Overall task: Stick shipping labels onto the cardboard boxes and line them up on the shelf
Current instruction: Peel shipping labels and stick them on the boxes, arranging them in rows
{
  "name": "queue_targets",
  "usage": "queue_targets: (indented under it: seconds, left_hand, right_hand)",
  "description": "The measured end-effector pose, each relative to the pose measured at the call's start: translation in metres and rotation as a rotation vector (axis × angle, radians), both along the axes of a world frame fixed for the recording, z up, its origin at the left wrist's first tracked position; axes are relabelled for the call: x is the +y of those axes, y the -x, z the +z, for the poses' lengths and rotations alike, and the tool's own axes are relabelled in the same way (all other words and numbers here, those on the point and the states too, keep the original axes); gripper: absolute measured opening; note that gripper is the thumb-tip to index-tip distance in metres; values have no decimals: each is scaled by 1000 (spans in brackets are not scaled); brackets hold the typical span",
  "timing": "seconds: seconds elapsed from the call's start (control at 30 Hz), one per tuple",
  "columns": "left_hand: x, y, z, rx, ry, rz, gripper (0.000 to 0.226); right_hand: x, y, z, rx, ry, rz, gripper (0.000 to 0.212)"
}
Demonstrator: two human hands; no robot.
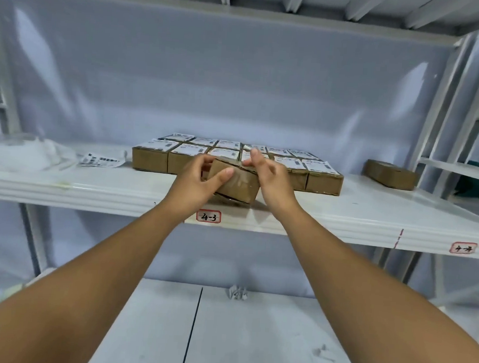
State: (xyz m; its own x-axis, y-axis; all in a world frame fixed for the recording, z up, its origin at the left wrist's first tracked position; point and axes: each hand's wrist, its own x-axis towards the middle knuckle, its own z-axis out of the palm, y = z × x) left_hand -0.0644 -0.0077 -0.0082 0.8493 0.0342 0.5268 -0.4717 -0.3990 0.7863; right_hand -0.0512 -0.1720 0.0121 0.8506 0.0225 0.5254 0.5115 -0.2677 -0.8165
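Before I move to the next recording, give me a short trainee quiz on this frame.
1. True or false: the tilted box held by the left hand and right hand shows a label on its visible faces.
2. The loose label strip lies: A) left of the labelled boxes; B) right of them; C) on the lower shelf.
3. Fill in: the shelf tag beneath the hands reads ___.
Key: 1 false; 2 A; 3 4-3.

matt cardboard box (237,182), glossy painted metal shelf (371,214)
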Motion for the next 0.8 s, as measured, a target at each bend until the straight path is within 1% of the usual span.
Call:
queue_targets:
  seconds: [0.1, 0.13, 0.2, 0.3, 0.37, 0.4, 0.47, 0.53, 0.63, 0.7, 0.77, 0.8]
  left_hand:
    - [5, 1, -7, -7, -286, 214, 60]
    - [5, 1, -10, 4, -341, 246, 64]
    - [6, -3, -13, 30, -383, 271, 68]
    - [1, -8, -13, 71, -397, 313, 70]
    - [-1, -10, -12, 87, -414, 335, 70]
    - [0, -10, -12, 81, -426, 338, 70]
    - [4, -9, -13, 6, -460, 338, 67]
    - [10, -8, -14, -68, -481, 334, 61]
    - [21, -11, -12, -129, -376, 297, 47]
    - [32, -18, -14, -202, -307, 300, 32]
    - [47, -27, -14, -209, -323, 374, 20]
    - [59, -32, -15, -171, -382, 434, 18]
  right_hand:
    - [8, -4, -8, 2, 174, -95, 60]
    - [10, -4, -10, -12, 218, -129, 63]
    - [11, -5, -11, -44, 270, -180, 64]
    - [9, -10, -9, -32, 302, -244, 58]
    - [10, -13, -7, -55, 368, -346, 48]
    - [11, -13, -6, -100, 421, -418, 41]
    - [16, -9, 0, -207, 521, -554, 28]
    - [26, -2, 9, -314, 574, -610, 24]
    - [51, 12, 23, -441, 609, -501, 23]
    - [72, 18, 29, -459, 617, -391, 23]
    - [95, 19, 31, -420, 597, -248, 23]
    - [109, 17, 31, -399, 603, -159, 23]
